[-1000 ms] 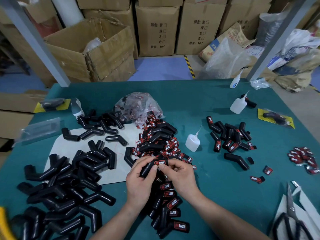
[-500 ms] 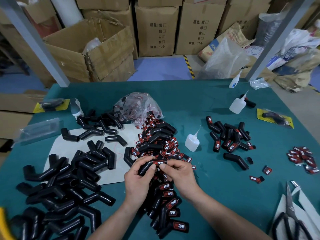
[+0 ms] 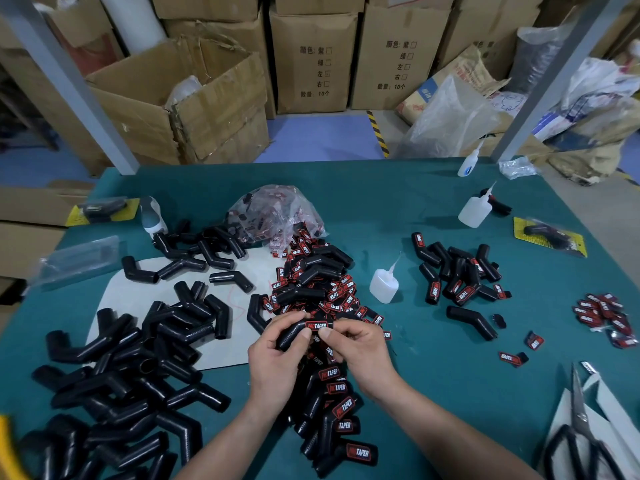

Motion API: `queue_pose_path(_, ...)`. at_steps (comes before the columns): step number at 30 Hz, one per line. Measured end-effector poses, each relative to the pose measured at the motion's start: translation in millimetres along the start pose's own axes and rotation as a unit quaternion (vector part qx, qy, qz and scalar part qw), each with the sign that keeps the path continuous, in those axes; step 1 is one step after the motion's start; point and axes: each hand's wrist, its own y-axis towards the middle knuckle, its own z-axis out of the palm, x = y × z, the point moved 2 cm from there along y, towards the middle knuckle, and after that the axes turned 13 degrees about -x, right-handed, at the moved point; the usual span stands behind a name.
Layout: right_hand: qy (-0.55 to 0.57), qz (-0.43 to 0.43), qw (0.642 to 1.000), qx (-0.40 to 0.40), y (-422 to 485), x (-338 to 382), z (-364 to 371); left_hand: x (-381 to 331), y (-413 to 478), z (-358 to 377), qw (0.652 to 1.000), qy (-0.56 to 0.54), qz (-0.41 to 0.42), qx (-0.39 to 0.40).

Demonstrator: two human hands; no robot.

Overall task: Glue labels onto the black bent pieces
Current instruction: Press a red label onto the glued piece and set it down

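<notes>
Our left hand (image 3: 277, 362) grips a black bent piece (image 3: 290, 337) just above the worktop (image 3: 433, 358), fingers (image 3: 290, 318) curled round it; our right hand (image 3: 360, 355) pinches the red label (image 3: 318, 325) on its upper end, over the loose labels (image 3: 341, 294).

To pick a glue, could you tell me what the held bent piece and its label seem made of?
The bent piece: glossy black rubber or soft plastic, by its sheen. The label: perhaps a matte rubbery patch, being thick-edged.
</notes>
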Motion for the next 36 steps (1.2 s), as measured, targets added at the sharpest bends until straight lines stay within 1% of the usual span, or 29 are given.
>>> queue_pose_path(5, 0.038, 0.035, 0.999, 0.012, 2, 0, 3, 1, 3, 0, 1.000, -0.002, -0.011, -0.008)
queue_pose_path(6, 0.022, 0.029, 0.999, 0.009, 3, 0, 2, 0, 2, 0, 1.000, -0.001, -0.010, -0.007)
queue_pose_path(8, -0.018, 0.009, 1.000, 0.008, 3, 1, 1, -5, 1, 1, 1.000, 0.007, 0.016, -0.001)
queue_pose_path(11, -0.031, 0.000, 0.999, 0.006, 4, 1, -1, -11, -2, 1, 0.999, 0.005, 0.044, 0.002)
queue_pose_path(14, -0.037, -0.009, 0.999, 0.011, 4, 0, -1, -8, -1, 1, 1.000, -0.013, 0.028, -0.001)
queue_pose_path(17, -0.017, -0.011, 1.000, 0.017, 4, -2, -2, -6, 0, 1, 1.000, -0.020, 0.014, 0.003)
queue_pose_path(25, -0.030, -0.044, 0.999, 0.010, 2, 0, -2, -8, -1, 0, 0.999, -0.015, 0.045, 0.004)
queue_pose_path(31, -0.018, -0.046, 0.999, 0.017, 2, 0, -1, -6, -1, 1, 0.999, -0.018, 0.034, 0.000)
queue_pose_path(36, -0.026, -0.041, 0.999, 0.011, 3, -2, -2, -6, 0, 0, 0.999, -0.019, 0.041, -0.001)
